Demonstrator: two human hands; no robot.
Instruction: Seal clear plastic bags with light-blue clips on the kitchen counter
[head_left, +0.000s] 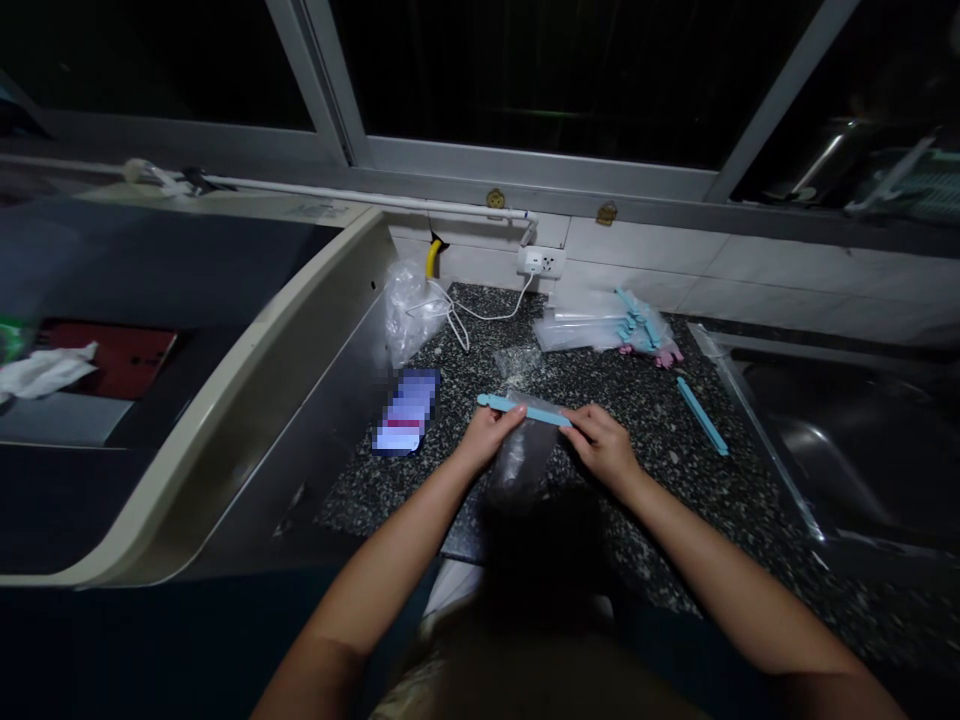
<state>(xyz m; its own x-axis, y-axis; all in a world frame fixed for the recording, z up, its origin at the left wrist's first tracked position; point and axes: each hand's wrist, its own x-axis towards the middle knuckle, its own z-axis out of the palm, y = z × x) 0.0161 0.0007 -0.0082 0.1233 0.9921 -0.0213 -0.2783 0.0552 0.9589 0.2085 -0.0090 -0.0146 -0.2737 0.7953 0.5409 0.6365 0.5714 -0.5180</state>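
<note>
A clear plastic bag [523, 458] lies on the speckled dark countertop [637, 420] with a light blue sealing clip [525, 408] across its top. My left hand [486, 434] pinches the clip and bag near the left end. My right hand [602, 444] pinches the clip's right end. Both hands have their fingers closed on it.
A loose blue clip [702, 416] lies to the right. A pile of clear bags with blue and pink clips [615, 325] sits at the back. A crumpled bag [411, 310], a white cable and wall socket [540, 262], a phone [407, 412], a steel sink [840, 440] and a large appliance [150, 380] surround the space.
</note>
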